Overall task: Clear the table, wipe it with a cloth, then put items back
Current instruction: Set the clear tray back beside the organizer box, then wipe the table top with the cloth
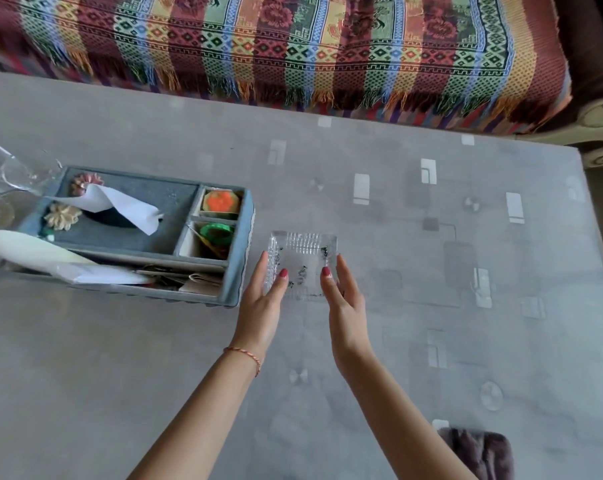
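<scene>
No readable text, labels, brands or numbers anywhere. Worktop (327, 358) cover has only pale rectangle and fan motifs, no lettering. Grey organiser box (237, 244) has no visible marking; papers in its front slot too blurred to read. Striped woven throw (293, 46) shows patterns only, no words.

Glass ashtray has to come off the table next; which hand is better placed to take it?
Neither clearly: both. The left hand and right hand flank the glass ashtray, fingers straight along its sides. A two-handed lift looks safest. If only one, the right, since the organizer box crowds the left.
</scene>
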